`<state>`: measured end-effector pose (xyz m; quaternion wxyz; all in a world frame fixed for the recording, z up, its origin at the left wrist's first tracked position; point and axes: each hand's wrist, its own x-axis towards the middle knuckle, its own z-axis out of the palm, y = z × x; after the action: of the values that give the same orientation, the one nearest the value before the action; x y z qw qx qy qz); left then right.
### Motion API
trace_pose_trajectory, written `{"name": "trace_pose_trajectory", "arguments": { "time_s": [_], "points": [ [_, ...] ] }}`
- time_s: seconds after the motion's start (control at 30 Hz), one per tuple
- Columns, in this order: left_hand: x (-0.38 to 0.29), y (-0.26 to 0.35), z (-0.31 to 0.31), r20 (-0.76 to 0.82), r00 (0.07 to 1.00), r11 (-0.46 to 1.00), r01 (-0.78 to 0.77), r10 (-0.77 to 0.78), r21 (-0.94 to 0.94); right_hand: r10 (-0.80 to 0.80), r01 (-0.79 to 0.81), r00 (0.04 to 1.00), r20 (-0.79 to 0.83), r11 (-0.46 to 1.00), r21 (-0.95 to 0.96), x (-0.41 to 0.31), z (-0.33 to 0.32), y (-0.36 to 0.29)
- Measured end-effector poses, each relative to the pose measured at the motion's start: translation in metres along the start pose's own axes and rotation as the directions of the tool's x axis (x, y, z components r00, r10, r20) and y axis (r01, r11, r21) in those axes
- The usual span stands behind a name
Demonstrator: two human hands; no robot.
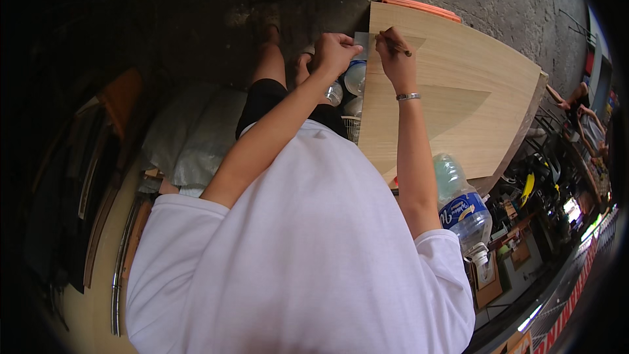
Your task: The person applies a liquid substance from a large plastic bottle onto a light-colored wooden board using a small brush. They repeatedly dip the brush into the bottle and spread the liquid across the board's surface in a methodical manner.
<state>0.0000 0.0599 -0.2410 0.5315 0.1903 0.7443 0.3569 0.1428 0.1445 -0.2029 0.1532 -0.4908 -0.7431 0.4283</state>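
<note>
My left hand (338, 53) is at the left edge of a pale plywood board (452, 64), its thumb and fingers pinched at the edge of a small translucent sheet (362, 39). The sheet sticks out past the board's edge and also lies over the wood. In my right hand (397, 61) is a thin brown stick-like tool (407, 52), gripped like a pen above the sheet. Its tip is too small to make out. A metal-banded wristwatch or bracelet (408, 96) circles my right wrist. A darker, pointed translucent patch (452, 110) shows on the board nearer me.
Clear plastic containers (355, 78) sit below the board's left edge. A large plastic water bottle (462, 206) lies by my right elbow. Grey plastic-wrapped bundles (191, 132) are at my left. Orange material (422, 7) edges the board's far side. Another person (587, 118) is at far right.
</note>
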Motion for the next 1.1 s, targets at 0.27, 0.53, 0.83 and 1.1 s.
{"name": "trace_pose_trajectory", "arguments": {
  "time_s": [0.27, 0.53, 0.83, 1.1],
  "points": [
    [0.009, -0.008, 0.001, 0.170, 0.986, 0.973, 0.035, 0.004, -0.226, -0.094, 0.094, 0.996, 0.005, 0.994, -0.064, 0.011, -0.002, -0.012],
    [0.011, -0.006, -0.004, 0.229, 0.973, 0.949, 0.086, -0.015, -0.304, 0.001, 0.011, 0.992, 0.123, 0.995, -0.099, -0.043, -0.004, -0.025],
    [0.001, -0.011, -0.035, 0.252, 0.968, 0.954, 0.084, -0.009, -0.288, 0.187, -0.032, 0.945, -0.268, 0.868, 0.495, -0.001, -0.007, 0.007],
    [-0.003, -0.004, -0.029, 0.288, 0.953, 0.883, 0.211, -0.091, -0.419, 0.421, -0.095, 0.704, -0.572, 0.854, 0.511, -0.003, -0.079, 0.039]
  ]
}}
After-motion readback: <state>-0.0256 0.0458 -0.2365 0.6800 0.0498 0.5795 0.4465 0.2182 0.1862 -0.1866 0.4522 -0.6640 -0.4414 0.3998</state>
